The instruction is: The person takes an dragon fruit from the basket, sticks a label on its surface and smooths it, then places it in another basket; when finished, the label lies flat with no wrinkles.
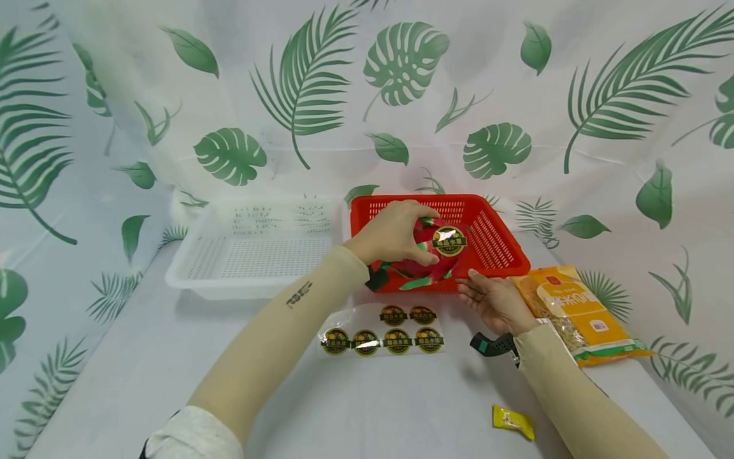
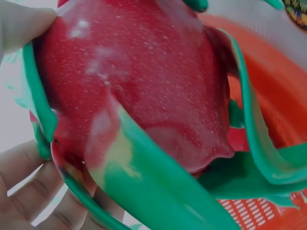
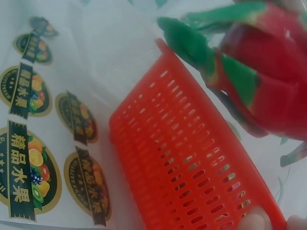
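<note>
My left hand (image 1: 392,233) grips a red dragon fruit (image 1: 424,264) with green scales, holding it over the front part of a red plastic basket (image 1: 507,252). On the fruit's upper right side is a round black-and-gold sticker (image 1: 449,241). The left wrist view shows the fruit (image 2: 144,81) close up, with thumb and fingers (image 2: 29,191) around its side. My right hand (image 1: 493,303) is at the basket's front rim. Its fingertips (image 3: 254,219) lie on both sides of that rim, pinching it. In front of the basket lies a clear sheet of round stickers (image 1: 397,341).
A white perforated basket (image 1: 189,261) stands left of the red one. Right of the right hand lies an orange food packet (image 1: 579,312). A small yellow wrapped sweet (image 1: 513,422) is near the right forearm. Leaf-patterned cloth (image 1: 327,115) rises behind the baskets.
</note>
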The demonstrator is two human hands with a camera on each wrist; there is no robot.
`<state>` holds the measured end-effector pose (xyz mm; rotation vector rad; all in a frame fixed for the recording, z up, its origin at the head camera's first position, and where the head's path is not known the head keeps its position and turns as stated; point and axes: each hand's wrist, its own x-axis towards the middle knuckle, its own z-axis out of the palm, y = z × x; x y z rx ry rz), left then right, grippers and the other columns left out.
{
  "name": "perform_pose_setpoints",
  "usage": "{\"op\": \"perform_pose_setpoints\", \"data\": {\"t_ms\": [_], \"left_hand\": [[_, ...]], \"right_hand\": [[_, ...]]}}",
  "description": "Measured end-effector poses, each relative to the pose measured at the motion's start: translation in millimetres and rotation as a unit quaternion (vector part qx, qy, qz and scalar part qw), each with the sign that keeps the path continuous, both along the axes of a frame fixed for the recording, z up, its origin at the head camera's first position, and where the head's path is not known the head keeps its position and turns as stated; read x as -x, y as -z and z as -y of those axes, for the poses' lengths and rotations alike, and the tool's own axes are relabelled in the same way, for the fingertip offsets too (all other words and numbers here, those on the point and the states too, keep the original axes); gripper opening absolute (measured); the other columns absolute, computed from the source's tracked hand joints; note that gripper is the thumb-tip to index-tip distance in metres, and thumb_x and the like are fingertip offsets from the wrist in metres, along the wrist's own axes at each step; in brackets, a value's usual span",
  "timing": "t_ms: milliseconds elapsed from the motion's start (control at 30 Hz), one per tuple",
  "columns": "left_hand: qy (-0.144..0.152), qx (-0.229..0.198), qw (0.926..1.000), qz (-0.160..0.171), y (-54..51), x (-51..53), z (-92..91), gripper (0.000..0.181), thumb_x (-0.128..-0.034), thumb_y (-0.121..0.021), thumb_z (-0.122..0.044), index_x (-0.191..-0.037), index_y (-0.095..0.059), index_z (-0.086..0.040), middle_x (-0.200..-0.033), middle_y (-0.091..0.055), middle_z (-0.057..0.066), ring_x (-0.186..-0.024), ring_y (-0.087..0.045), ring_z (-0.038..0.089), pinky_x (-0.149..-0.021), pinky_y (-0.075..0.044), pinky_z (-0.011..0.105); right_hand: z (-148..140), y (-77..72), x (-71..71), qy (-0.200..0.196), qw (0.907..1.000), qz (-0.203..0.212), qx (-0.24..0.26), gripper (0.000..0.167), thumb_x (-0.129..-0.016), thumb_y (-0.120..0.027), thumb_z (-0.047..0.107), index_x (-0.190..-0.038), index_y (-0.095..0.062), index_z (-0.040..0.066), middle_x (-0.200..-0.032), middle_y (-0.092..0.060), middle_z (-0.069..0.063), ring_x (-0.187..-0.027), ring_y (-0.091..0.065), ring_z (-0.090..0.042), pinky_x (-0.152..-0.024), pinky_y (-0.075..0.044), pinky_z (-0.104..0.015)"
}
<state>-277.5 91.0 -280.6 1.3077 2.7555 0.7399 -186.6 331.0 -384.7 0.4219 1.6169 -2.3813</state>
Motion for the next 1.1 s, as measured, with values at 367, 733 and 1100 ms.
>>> {"op": "perform_pose_setpoints", "data": {"t_ms": [367, 733, 1100], "left_hand": [[-0.031, 0.004, 0.9993, 0.023, -0.2, 25.1, -12.5, 0.08, -0.0817, -0.088, -0.04, -0.15, -0.055, -0.016, -0.146, -0.062, 0.0, -0.131, -0.056, 0.017, -0.115, -0.049, 0.034], [-0.056, -0.005, 0.9967, 0.059, 18.2, 40.1, -18.2, 0.082, -0.0818, -0.089, -0.039, -0.151, -0.052, -0.016, -0.149, -0.058, -0.001, -0.134, -0.053, 0.017, -0.116, -0.048, 0.035], [-0.061, 0.041, 0.993, 0.092, 40.2, 46.0, -33.0, 0.079, -0.0832, -0.088, -0.035, -0.15, -0.052, -0.015, -0.146, -0.059, 0.0, -0.133, -0.052, 0.017, -0.119, -0.045, 0.034]], "right_hand": [[-1, 0.5, -1.8, 0.006, 0.9998, 0.02, -0.006, 0.036, -0.108, -0.055, 0.03, -0.086, -0.08, 0.017, -0.086, -0.079, 0.004, -0.081, -0.074, -0.009, -0.083, -0.061, -0.02], [0, -0.2, -1.7, 0.016, 0.9997, 0.012, -0.017, 0.034, -0.107, -0.056, 0.03, -0.088, -0.081, 0.016, -0.086, -0.079, 0.004, -0.081, -0.074, -0.009, -0.082, -0.06, -0.02], [1, 2.3, -0.9, 0.016, 0.9997, 0.008, -0.018, 0.031, -0.106, -0.059, 0.031, -0.09, -0.081, 0.016, -0.087, -0.08, 0.004, -0.081, -0.075, -0.009, -0.082, -0.061, -0.021]]}}
